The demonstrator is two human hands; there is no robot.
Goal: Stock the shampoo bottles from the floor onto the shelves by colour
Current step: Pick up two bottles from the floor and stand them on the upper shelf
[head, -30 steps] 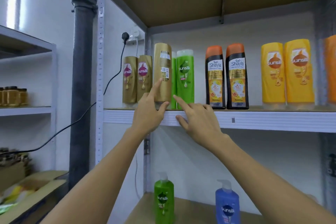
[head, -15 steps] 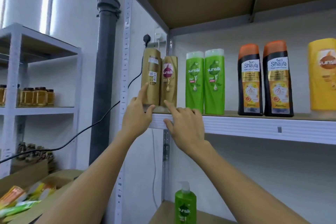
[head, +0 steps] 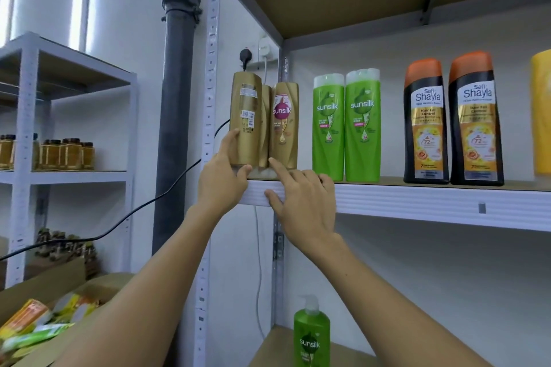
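Note:
My left hand [head: 222,180] grips the base of a gold shampoo bottle [head: 246,116] that stands at the far left of the shelf [head: 417,199], its back label facing me. Two more gold bottles sit beside it; the front one [head: 284,125] shows its label. My right hand [head: 301,202] rests on the shelf's front edge, its index finger touching that gold bottle's base. To the right stand two green bottles [head: 346,125], two black bottles with orange caps [head: 451,122] and a yellow bottle [head: 542,113] at the frame edge.
A green pump bottle [head: 311,337] stands on the lower shelf. A grey pipe [head: 176,98] and a black cable [head: 143,208] run left of the rack. A cardboard box [head: 44,322] of packets sits at bottom left; a second rack [head: 26,128] holds jars.
The gold bottle in my left hand has moved left past the other gold bottles to the shelf's left end. My right hand followed left along the shelf edge. The view panned left.

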